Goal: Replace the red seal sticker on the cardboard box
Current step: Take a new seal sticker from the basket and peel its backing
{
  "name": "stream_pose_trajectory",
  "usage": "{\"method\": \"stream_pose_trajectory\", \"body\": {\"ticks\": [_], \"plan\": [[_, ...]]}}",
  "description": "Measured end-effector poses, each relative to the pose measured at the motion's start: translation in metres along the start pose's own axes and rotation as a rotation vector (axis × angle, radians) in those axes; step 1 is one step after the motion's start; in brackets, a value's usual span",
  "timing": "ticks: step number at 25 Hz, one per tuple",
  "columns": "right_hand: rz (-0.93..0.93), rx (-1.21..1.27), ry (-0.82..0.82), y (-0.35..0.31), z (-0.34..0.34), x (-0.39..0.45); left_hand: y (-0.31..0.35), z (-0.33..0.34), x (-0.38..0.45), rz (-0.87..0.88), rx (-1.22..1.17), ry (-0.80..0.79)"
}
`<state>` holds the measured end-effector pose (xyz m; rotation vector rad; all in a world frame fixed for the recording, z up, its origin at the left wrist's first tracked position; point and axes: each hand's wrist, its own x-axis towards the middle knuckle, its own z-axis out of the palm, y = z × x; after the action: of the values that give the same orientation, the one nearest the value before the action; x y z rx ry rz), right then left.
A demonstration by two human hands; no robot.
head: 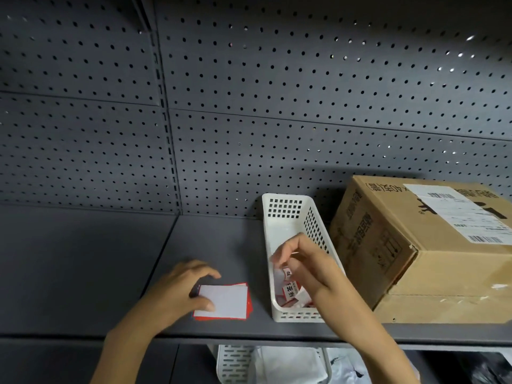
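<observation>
My left hand (pixel 182 286) fingers press the sticker stack (pixel 225 302); my right hand (pixel 299 261) fingers pinch a sticker (pixel 287 273) in the white basket (pixel 285 209).

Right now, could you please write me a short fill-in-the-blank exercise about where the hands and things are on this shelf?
1. The right hand reaches into the white ____.
2. The left hand rests on a stack of sticker sheets edged in ____.
3. The cardboard box stands to the ____ of the basket.
4. The shelf's back wall is grey ____.

Missing words: basket; red; right; pegboard
</observation>
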<state>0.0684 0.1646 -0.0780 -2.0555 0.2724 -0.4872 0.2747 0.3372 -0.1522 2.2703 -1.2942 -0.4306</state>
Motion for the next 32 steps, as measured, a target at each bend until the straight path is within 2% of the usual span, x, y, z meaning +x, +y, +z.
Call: {"method": "stream_pose_trajectory", "body": {"ticks": [2, 6, 12, 18, 25, 28, 32], "plan": [[-0.001, 0.03, -0.067, -0.009, 0.014, 0.006, -0.007, -0.004, -0.002, -0.015, 0.041, 0.01], [-0.094, -0.199, -0.196, -0.021, 0.036, 0.021, -0.01, -0.004, 0.001, -0.033, 0.019, 0.006], [-0.136, -0.457, -0.212, -0.012, 0.049, 0.041, -0.01, -0.005, 0.003, -0.042, -0.123, 0.033], [-0.106, -0.598, -0.24, 0.0, 0.054, 0.053, -0.003, -0.021, -0.004, -0.027, -0.256, 0.114], [-0.068, -0.389, -0.061, 0.003, 0.05, 0.06, 0.024, -0.051, -0.015, 0.057, -0.44, 0.228], [-0.023, -0.242, -0.106, 0.002, 0.041, 0.06, 0.03, -0.056, -0.016, 0.086, -0.484, 0.241], [-0.05, -0.298, -0.047, 0.003, 0.036, 0.058, 0.038, -0.056, -0.012, 0.123, -0.53, 0.236]]}}
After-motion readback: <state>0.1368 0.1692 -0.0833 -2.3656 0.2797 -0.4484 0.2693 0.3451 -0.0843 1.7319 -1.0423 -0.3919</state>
